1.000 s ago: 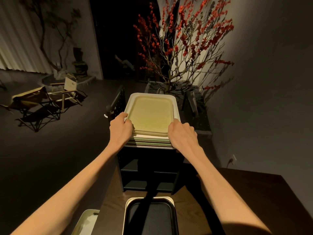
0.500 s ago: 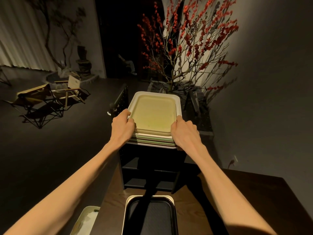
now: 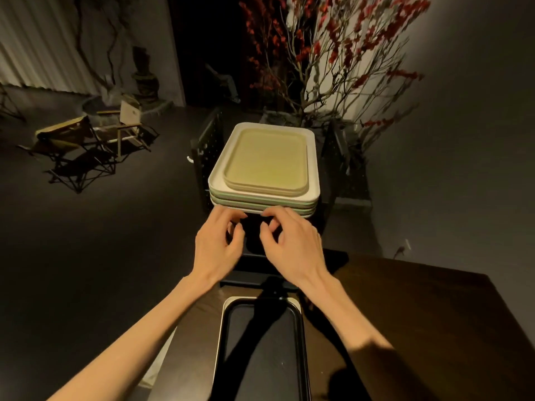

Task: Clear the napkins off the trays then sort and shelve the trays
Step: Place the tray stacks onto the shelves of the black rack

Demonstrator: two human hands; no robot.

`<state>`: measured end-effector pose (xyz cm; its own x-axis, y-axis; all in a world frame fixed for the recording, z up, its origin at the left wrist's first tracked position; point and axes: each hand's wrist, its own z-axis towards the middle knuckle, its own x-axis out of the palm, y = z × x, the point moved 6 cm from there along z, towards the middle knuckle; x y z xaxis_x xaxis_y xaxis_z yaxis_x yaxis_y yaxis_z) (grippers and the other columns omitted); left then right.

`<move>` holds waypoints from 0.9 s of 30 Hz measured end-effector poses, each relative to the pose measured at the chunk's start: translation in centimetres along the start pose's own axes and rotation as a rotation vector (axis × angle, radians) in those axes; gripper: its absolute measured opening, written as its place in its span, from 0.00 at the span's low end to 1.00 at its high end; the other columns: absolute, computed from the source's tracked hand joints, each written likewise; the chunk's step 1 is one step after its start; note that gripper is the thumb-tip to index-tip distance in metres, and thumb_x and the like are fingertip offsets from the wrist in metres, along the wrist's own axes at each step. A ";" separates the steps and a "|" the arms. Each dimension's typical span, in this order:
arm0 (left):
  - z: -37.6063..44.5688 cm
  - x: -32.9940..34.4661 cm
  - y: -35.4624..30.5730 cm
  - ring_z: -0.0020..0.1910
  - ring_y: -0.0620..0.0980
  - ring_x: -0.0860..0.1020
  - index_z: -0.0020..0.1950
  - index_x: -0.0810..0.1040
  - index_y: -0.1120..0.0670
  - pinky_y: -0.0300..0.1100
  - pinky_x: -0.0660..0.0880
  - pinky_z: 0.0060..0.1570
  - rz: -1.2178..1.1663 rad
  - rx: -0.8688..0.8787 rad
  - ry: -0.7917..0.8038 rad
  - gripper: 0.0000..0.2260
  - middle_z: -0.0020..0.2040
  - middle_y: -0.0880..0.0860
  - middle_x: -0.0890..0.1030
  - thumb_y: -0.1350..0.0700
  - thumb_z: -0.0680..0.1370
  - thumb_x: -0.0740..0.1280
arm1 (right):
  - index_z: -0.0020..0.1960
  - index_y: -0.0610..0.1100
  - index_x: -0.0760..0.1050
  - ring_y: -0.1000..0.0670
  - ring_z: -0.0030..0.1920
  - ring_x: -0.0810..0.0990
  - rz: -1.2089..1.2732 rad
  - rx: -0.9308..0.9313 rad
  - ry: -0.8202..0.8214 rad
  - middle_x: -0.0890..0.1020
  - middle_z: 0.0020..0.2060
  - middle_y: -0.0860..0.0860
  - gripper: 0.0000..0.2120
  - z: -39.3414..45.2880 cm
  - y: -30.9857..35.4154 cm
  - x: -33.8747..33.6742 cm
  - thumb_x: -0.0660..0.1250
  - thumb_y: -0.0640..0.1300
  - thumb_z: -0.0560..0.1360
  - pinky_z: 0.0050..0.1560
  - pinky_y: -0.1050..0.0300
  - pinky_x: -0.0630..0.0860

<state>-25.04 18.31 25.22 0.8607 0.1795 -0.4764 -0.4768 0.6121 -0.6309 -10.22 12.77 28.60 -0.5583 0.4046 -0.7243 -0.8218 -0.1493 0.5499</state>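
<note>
A stack of light trays [image 3: 265, 166], a small olive one on top of wider white and green ones, rests on top of a black shelf rack [image 3: 208, 146]. My left hand [image 3: 218, 247] and my right hand [image 3: 292, 244] hover side by side just in front of the stack's near edge, fingers curled and apart, holding nothing. My fingertips are close to the lowest tray's rim; I cannot tell if they touch it. A black tray [image 3: 262, 351] with a pale tray under it lies on the dark wooden table [image 3: 419, 314] below my arms.
A planter with red-flowered branches [image 3: 333, 53] stands right behind the rack. Folding chairs [image 3: 81, 146] sit on the dark floor at left. A grey wall runs along the right. Something pale [image 3: 157, 371] pokes out past the table's left edge.
Both hands have let go of the stack's sides and drawn back toward me, in front of its near edge. The stack now sits on the rack top.
</note>
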 end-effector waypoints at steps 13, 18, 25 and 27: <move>-21.6 7.5 15.6 0.47 0.53 0.79 0.55 0.78 0.50 0.47 0.76 0.51 0.193 -0.691 0.650 0.11 0.50 0.51 0.74 0.60 0.74 0.64 | 0.57 0.43 0.77 0.50 0.40 0.79 0.175 0.647 0.413 0.81 0.41 0.51 0.10 -14.6 -19.9 15.1 0.67 0.40 0.76 0.50 0.51 0.78; -31.1 8.0 19.0 0.49 0.57 0.81 0.57 0.78 0.56 0.47 0.78 0.52 0.165 -1.004 0.747 0.12 0.53 0.55 0.78 0.61 0.73 0.67 | 0.57 0.32 0.76 0.44 0.45 0.80 0.076 0.801 0.384 0.82 0.47 0.53 0.15 -24.7 -26.9 20.6 0.70 0.34 0.71 0.50 0.50 0.78; -36.8 9.3 19.7 0.50 0.56 0.80 0.59 0.75 0.56 0.44 0.76 0.51 0.110 -1.222 0.755 0.13 0.51 0.55 0.81 0.61 0.75 0.66 | 0.64 0.42 0.72 0.47 0.48 0.80 0.128 1.024 0.509 0.80 0.49 0.47 0.21 -30.0 -26.7 21.7 0.68 0.36 0.71 0.47 0.60 0.73; -37.3 9.7 19.3 0.51 0.57 0.80 0.66 0.71 0.56 0.43 0.76 0.52 0.068 -1.294 0.726 0.18 0.54 0.57 0.80 0.60 0.76 0.67 | 0.63 0.41 0.72 0.46 0.46 0.81 0.079 1.021 0.498 0.81 0.48 0.46 0.20 -30.1 -26.9 21.6 0.67 0.38 0.71 0.45 0.61 0.73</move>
<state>-32.58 3.13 -14.39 0.7415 -0.4739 -0.4749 -0.6706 -0.5447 -0.5035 -3.63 -1.61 -14.41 -0.7749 -0.0112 -0.6320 -0.4327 0.7383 0.5174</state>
